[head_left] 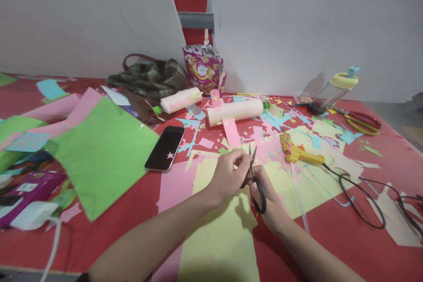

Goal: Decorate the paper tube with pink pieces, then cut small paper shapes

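Observation:
My right hand (269,198) grips black-handled scissors (256,180), blades pointing up and away from me. My left hand (228,176) is closed in a pinch right at the blades, holding a small scrap of paper too small to name. Both hands hover over a yellow paper sheet (221,238) lying on the red table (330,238). Just beyond them lie a pink paper strip (231,132) and a paper-wrapped roll (236,111).
A black phone (165,147) lies left of my hands beside a large green sheet (102,154). A yellow glue gun (297,152) with a black cord (363,198) lies to the right. Red-and-yellow scissors (361,122), a bottle (333,90), a snack bag (203,68) and a plaid bag (148,78) sit farther back.

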`<act>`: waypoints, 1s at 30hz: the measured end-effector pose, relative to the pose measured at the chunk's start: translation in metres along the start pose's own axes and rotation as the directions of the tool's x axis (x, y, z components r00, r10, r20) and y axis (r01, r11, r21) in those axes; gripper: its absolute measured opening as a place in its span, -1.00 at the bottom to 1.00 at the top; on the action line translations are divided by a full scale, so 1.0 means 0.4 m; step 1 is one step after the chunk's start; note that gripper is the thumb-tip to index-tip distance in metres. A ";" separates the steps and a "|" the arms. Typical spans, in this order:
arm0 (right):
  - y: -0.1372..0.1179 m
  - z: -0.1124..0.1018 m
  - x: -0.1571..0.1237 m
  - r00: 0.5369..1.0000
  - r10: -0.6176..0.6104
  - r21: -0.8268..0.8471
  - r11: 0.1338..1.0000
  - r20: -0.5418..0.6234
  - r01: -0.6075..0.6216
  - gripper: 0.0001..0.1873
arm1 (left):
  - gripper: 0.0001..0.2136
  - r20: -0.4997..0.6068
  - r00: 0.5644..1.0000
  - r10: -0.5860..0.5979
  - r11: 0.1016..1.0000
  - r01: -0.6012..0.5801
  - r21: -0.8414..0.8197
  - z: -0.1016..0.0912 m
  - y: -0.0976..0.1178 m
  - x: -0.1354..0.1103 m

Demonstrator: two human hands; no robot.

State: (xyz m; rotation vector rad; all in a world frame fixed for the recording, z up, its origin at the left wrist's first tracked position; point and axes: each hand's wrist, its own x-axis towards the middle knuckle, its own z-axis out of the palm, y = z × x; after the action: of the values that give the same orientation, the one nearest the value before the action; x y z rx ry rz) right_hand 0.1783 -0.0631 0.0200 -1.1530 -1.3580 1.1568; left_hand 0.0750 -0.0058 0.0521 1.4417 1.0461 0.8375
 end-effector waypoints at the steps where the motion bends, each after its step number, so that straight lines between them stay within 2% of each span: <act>1: 0.000 0.000 0.000 1.000 0.006 -0.009 1.000 -0.005 -0.007 -0.77 | -0.79 -0.008 1.000 0.007 1.000 -0.007 0.009 0.000 0.000 0.000; 10: -0.003 0.004 -0.005 0.996 0.091 0.000 0.996 -0.005 -0.091 -0.79 | -0.75 -0.043 0.998 0.045 0.993 -0.040 0.110 0.000 0.003 -0.004; 19: 0.003 0.001 -0.006 0.993 0.113 0.005 0.994 -0.020 -0.113 -0.79 | -0.74 -0.022 0.997 0.080 0.978 -0.075 0.197 -0.001 -0.003 -0.003; 30: 0.001 0.003 -0.007 0.995 0.100 -0.002 0.995 -0.026 -0.100 -0.81 | -0.74 -0.046 0.993 0.106 0.964 -0.091 0.249 0.003 -0.002 -0.005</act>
State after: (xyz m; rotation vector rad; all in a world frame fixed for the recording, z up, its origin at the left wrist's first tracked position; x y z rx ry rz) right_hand 0.1772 -0.0659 0.0193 -1.2466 -1.2957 1.2075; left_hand 0.0751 -0.0081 0.0513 1.6988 1.1627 0.8474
